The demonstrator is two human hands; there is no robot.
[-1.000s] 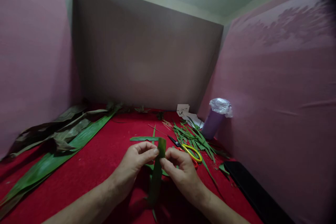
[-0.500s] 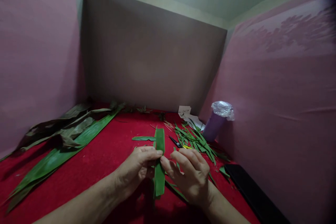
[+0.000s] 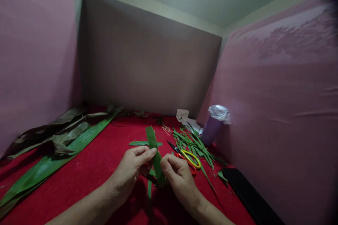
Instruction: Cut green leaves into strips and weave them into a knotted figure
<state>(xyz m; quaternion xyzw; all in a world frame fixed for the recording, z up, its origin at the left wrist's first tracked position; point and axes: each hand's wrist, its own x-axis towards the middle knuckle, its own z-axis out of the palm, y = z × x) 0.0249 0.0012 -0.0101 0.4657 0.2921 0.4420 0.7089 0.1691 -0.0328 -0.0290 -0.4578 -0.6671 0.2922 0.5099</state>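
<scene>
Stretching along the left, 1 long green leaf (image 3: 37,173) lies on red cloth (image 3: 92,168). Left hand (image 3: 136,163) fingers pinch a green strip (image 3: 151,136), mid-cloth, top leaning left; right hand (image 3: 181,177) fingers curl against its edge, can't tell if gripping. Scissors (image 3: 182,151), then a purple cup (image 3: 210,130).

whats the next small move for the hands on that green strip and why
Probably slide the right hand gently down the green leaf strip to smooth it: the left hand pinches it below its free upper end, steadying it, and the right fingertips are at its right edge, lower down. The scissors lie unheld, so cutting seems less immediate.
</scene>
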